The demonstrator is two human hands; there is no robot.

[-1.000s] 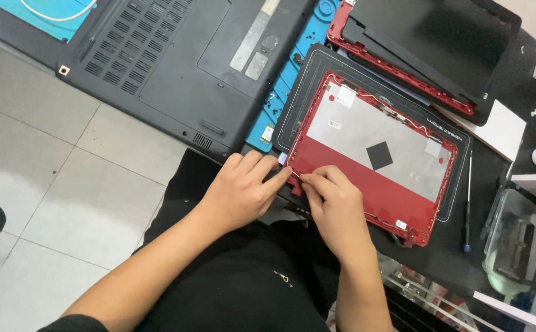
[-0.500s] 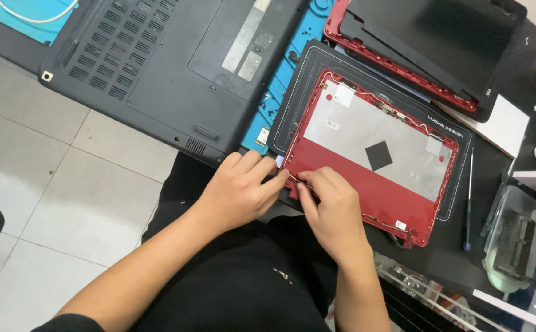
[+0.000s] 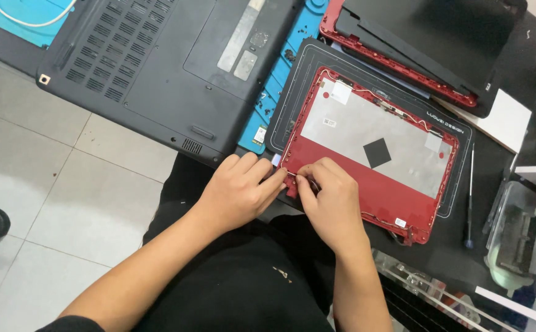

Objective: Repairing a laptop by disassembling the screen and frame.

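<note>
Left hand (image 3: 238, 190) and right hand (image 3: 329, 200) meet at the near corner of a red lid (image 3: 372, 154) on a black mat (image 3: 292, 86), fingertips pinching a thin wire (image 3: 292, 175), apparently being routed along the edge, needing delicate guidance.

Little has changed across the second. The left hand (image 3: 237, 190) has slid a little along the near left corner of the red plastic laptop lid shell (image 3: 366, 154), so its fingers (image 3: 267, 174) now lie stretched out flat toward the right hand (image 3: 329, 197) rather than curled over the corner. The right hand's fingers (image 3: 308, 178) have drawn in closer, and their tips now meet the left fingers at the thin pale wire (image 3: 292, 176) at the shell's edge, where a small gap showed before. The camera view has shifted slightly, so the black laptop base (image 3: 163, 61) beyond the fingers sits somewhat lower and further left in view.
</note>
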